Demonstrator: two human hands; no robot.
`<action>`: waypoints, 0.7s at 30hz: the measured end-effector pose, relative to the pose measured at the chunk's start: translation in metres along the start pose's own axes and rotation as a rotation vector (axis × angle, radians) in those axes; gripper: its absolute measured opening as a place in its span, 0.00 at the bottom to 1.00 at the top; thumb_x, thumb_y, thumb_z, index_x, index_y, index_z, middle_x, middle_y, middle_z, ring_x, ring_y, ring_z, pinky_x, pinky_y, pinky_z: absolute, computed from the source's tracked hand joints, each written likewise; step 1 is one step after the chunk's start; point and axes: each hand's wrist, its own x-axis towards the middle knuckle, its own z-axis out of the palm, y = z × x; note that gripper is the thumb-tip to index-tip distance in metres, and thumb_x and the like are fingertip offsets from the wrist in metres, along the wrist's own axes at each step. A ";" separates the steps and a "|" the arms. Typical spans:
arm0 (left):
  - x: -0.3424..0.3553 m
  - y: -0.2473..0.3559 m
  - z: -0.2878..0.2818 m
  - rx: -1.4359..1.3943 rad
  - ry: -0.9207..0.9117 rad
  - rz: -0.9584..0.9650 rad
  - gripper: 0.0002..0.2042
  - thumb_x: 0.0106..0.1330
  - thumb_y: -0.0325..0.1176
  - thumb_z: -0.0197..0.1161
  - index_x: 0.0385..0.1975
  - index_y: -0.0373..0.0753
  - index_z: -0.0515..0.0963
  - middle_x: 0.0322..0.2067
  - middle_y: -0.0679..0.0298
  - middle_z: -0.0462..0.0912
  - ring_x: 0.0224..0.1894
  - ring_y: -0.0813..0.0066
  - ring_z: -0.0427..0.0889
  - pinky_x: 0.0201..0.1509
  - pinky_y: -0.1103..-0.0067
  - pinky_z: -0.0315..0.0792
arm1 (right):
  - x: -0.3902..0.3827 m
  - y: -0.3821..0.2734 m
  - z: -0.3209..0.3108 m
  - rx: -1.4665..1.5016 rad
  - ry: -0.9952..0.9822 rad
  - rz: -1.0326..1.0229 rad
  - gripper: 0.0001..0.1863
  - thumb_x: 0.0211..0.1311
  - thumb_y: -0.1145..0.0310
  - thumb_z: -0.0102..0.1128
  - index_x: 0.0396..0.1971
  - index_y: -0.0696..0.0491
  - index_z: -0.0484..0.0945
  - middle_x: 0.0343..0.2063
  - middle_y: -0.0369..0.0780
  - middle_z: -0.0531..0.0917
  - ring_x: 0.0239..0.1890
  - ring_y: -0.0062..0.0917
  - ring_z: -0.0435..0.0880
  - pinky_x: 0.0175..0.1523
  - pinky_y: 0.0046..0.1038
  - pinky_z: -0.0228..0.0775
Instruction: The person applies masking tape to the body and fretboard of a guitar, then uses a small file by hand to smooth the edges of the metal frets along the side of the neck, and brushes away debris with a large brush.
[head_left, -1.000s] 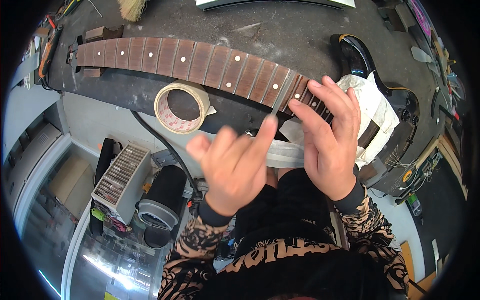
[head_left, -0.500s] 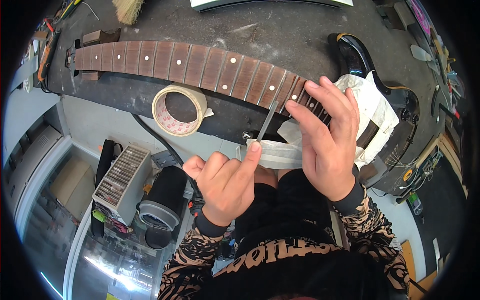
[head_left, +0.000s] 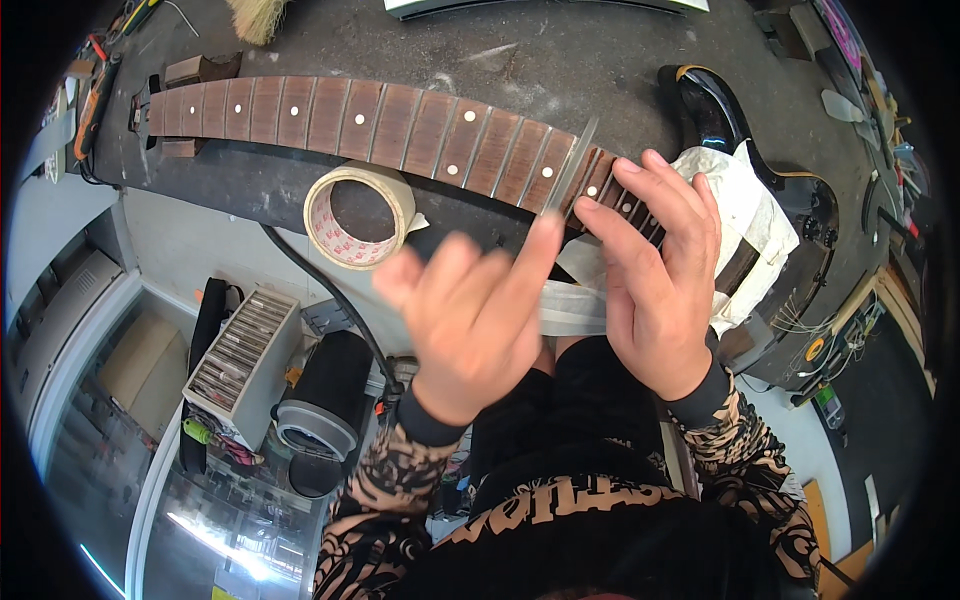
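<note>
A guitar neck with a dark brown fretboard [head_left: 425,132], metal frets and white dot inlays stretches across the bench. My left hand [head_left: 470,325], smeared by motion, is closed on the near end of a thin metal file [head_left: 573,165]. The file lies across the fretboard along a fret, its tip past the far edge. Just right of it, my right hand [head_left: 660,280] has its fingers spread, thumb and fingertips resting on the upper frets. White masking paper [head_left: 765,210] covers part of the black guitar body [head_left: 815,200] beyond that hand.
A roll of masking tape [head_left: 406,205] stands at the bench's near edge, below the neck. Wooden blocks [head_left: 200,68] sit by the headstock. A brush [head_left: 258,22] lies at the back. Below the bench are a white box of slim cases [head_left: 240,350] and a black bin [head_left: 325,390].
My left hand has pushed the file away from me, so its tip now passes the fretboard's far edge. My right hand has barely moved.
</note>
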 end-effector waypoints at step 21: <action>-0.042 0.000 -0.010 -0.022 -0.004 -0.008 0.29 0.54 0.25 0.70 0.61 0.39 0.90 0.22 0.77 0.67 0.28 0.76 0.68 0.46 0.68 0.48 | -0.002 0.002 0.002 -0.027 0.014 -0.014 0.25 0.62 0.78 0.68 0.59 0.42 0.89 0.67 0.38 0.81 0.74 0.42 0.78 0.82 0.56 0.58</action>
